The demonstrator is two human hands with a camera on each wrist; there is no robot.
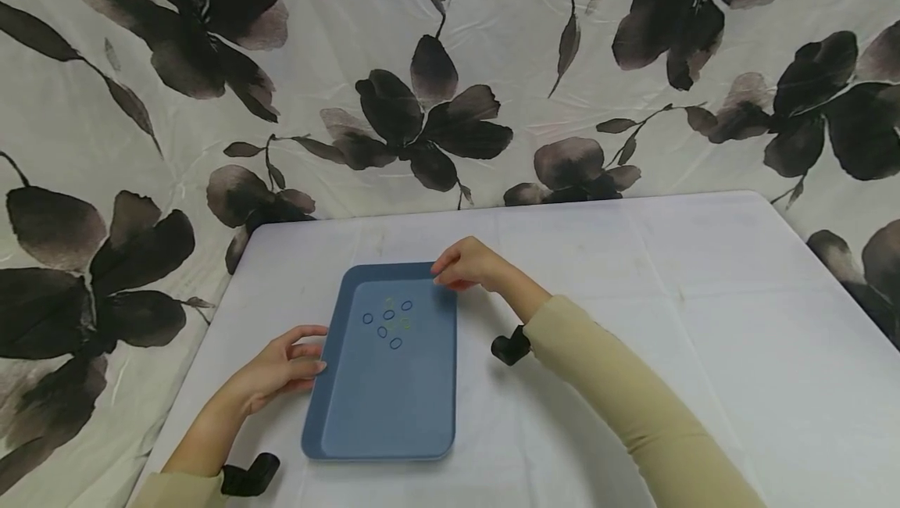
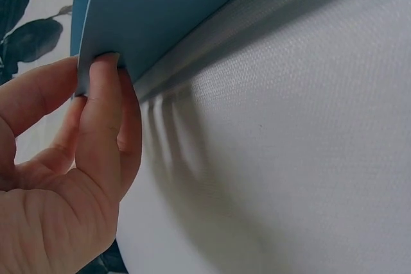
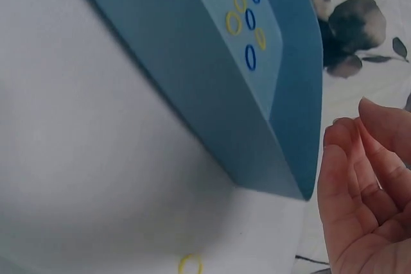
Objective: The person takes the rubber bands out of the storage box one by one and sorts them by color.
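Note:
A blue-grey rectangular tray point(image 1: 388, 406) lies on the white table, with several small blue and yellow rings point(image 3: 250, 19) grouped on its floor. At its left side, my left hand point(image 1: 284, 367) holds the rim. In the left wrist view, fingertips point(image 2: 104, 72) press the outer wall while another finger reaches the rim's edge. My right hand point(image 1: 473, 264) is at the tray's far right corner, overlapping it in the head view. Its fingers are loosely bent, with nothing visible between them in the right wrist view, close beside the rim.
One yellow ring point(image 3: 191, 265) lies on the table outside the tray, seen in the right wrist view. A white cloth covers the table point(image 1: 633, 297). Behind it hangs a floral curtain point(image 1: 422, 125). Black wrist-worn devices point(image 1: 510, 345) stick out beneath both forearms.

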